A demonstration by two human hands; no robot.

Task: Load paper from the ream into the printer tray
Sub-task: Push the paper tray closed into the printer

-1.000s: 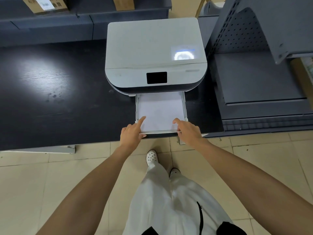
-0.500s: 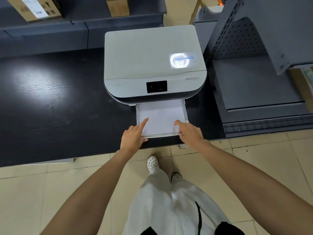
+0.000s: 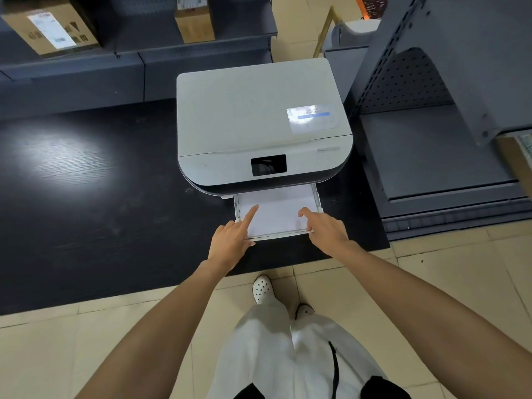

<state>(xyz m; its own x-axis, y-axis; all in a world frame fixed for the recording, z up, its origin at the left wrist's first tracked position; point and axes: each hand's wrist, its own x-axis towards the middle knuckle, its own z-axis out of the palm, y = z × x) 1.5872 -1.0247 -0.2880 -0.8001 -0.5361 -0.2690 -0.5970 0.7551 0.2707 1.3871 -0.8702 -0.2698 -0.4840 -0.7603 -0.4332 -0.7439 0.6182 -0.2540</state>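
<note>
A white printer (image 3: 259,110) stands on a black table. Its paper tray (image 3: 319,201) sticks out a short way from the front, with a stack of white paper (image 3: 276,211) lying flat inside. My left hand (image 3: 230,240) is at the tray's front left corner, index finger stretched onto the paper and thumb at the front lip. At the front right corner my right hand (image 3: 325,231) does the same, index finger on the paper and the other fingers at the lip. No ream is in view.
The black tabletop (image 3: 86,197) extends left of the printer. A grey metal shelf unit (image 3: 431,139) stands close on the right. Cardboard boxes (image 3: 49,27) sit on a dark shelf behind. My legs and white shoes (image 3: 262,289) are on the tiled floor below.
The tray has slid further into the printer with both hands following it at the front edge. The view has tilted, so the printer appears lower.
</note>
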